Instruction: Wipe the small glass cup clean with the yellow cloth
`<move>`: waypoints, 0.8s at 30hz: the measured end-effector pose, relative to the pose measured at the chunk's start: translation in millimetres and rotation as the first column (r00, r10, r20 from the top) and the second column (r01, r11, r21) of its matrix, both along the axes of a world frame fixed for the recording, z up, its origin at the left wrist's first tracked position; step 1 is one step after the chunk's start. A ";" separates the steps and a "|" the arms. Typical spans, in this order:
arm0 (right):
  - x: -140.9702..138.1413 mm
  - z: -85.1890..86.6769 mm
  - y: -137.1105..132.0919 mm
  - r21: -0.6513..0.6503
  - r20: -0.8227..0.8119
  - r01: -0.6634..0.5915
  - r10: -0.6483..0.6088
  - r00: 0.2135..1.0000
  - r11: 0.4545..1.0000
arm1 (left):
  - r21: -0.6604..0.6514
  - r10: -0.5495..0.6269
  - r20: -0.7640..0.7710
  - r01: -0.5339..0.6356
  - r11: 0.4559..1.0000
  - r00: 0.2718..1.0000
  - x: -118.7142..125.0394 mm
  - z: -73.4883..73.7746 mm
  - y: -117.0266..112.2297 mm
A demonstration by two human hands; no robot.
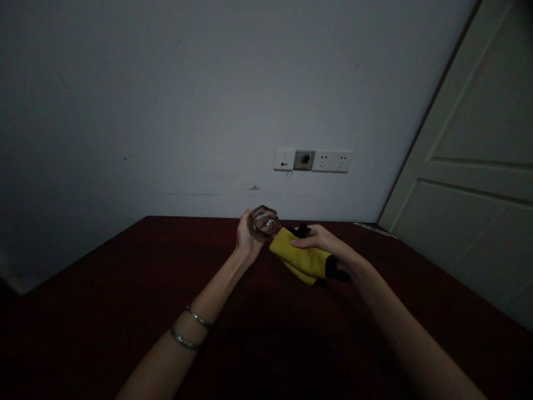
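A clear glass ashtray or bowl with a faceted, wavy rim (265, 223) is held in my left hand (246, 238), its opening tilted toward me. The fingers wrap round its left side and underside. My right hand (318, 241) grips a folded yellow cloth with black parts (302, 254), thumb on top. The cloth's left end is close to the glass piece's lower right edge; I cannot tell whether they touch. Both hands are above the dark red tabletop (200, 278). Two bracelets (187, 328) circle my left forearm.
A pale wall (187, 111) rises behind the table's far edge. White socket plates (333, 161) and a grey one (304, 160) are set in it. A panelled door (470, 183) stands on the right. A thin flat strip (375, 229) lies at the table's far right corner.
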State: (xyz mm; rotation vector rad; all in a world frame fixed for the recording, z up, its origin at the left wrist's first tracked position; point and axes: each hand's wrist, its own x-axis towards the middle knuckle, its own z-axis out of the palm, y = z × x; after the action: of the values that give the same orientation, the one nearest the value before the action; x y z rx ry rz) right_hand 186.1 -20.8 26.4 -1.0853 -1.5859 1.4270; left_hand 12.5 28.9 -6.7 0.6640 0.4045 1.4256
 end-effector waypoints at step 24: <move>-9.9 -5.1 5.4 -0.068 -0.454 0.178 -0.189 0.871 0.982 | -0.048 -0.125 0.016 0.126 0.991 0.992 10.7 3.0 4.9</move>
State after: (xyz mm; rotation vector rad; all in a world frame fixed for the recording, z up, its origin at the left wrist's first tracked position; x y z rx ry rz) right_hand 176.2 -15.4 21.3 -0.8063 -1.0991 1.4433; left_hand 23.2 33.8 -3.8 0.6294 0.3800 1.2960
